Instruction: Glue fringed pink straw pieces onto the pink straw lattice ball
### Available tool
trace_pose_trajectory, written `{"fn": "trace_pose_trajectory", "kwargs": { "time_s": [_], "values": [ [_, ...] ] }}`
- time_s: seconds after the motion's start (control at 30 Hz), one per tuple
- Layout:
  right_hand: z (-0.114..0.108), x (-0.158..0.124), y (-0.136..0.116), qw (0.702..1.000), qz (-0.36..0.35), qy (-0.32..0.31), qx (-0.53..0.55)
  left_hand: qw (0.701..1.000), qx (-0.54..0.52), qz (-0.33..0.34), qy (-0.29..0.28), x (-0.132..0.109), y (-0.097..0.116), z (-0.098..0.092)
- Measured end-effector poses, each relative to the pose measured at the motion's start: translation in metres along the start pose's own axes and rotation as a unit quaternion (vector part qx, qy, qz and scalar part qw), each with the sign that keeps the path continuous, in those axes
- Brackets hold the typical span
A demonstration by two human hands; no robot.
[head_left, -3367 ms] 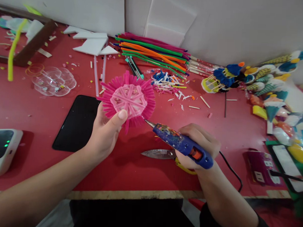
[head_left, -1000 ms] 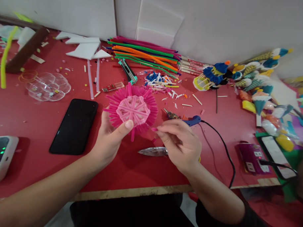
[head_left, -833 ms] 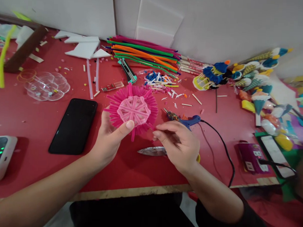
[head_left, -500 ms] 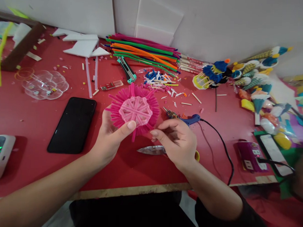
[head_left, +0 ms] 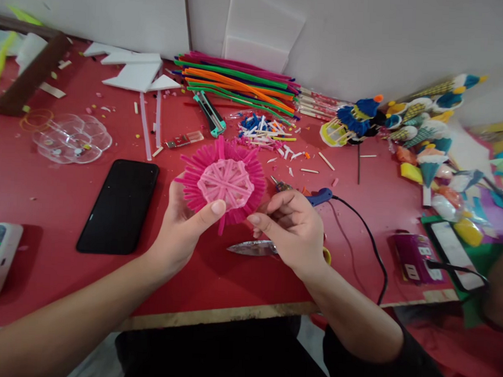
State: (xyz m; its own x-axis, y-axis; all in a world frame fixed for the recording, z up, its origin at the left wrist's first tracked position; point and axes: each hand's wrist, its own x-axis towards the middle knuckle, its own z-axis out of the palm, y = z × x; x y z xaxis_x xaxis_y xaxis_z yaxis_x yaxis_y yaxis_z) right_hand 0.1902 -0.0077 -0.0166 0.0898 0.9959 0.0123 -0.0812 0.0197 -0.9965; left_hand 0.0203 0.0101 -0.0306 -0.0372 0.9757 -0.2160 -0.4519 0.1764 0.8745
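My left hand point(head_left: 182, 230) is closed around a round pink pipe-cleaner flower point(head_left: 226, 183), thumb on its front. Dark pink spikes fan out around a paler centre crossed by strips like spokes. My right hand point(head_left: 293, 228) is at the flower's lower right edge, fingers curled and the thumb tip close to the spikes. Whatever lies between those fingertips is too small to make out. Under the right hand lie scissors, their blade point(head_left: 251, 247) pointing left and a yellow handle point(head_left: 326, 256) partly hidden. Behind that hand rests a blue glue gun point(head_left: 319, 197) with a black cord.
Left of my hands lies a black phone point(head_left: 118, 207), with a clear flower-shaped palette point(head_left: 74, 139) beyond it. Farther back are coloured pipe cleaners point(head_left: 238, 86), a box cutter point(head_left: 210, 114) and cut scraps point(head_left: 264, 131). At right are a purple power strip point(head_left: 420, 257) and small crafted figures point(head_left: 429, 126).
My right hand has moved slightly up and toward the flower, its fingers a little differently curled. The left hand keeps its hold on the flower. The view has shifted slightly.
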Motion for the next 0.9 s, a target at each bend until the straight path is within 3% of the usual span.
{"fn": "trace_pose_trajectory", "kwargs": {
  "time_s": [0.7,0.9],
  "values": [
    [-0.0020,0.0035,-0.0035,0.998,0.048,-0.017,-0.048,1.000,-0.016,-0.012,0.015,-0.0012,0.0023,0.0006],
    [-0.0027,0.0037,-0.0014,0.999,0.032,-0.033,0.000,1.000,-0.013,-0.012,0.009,-0.0022,0.0010,-0.0005]
  ]
}}
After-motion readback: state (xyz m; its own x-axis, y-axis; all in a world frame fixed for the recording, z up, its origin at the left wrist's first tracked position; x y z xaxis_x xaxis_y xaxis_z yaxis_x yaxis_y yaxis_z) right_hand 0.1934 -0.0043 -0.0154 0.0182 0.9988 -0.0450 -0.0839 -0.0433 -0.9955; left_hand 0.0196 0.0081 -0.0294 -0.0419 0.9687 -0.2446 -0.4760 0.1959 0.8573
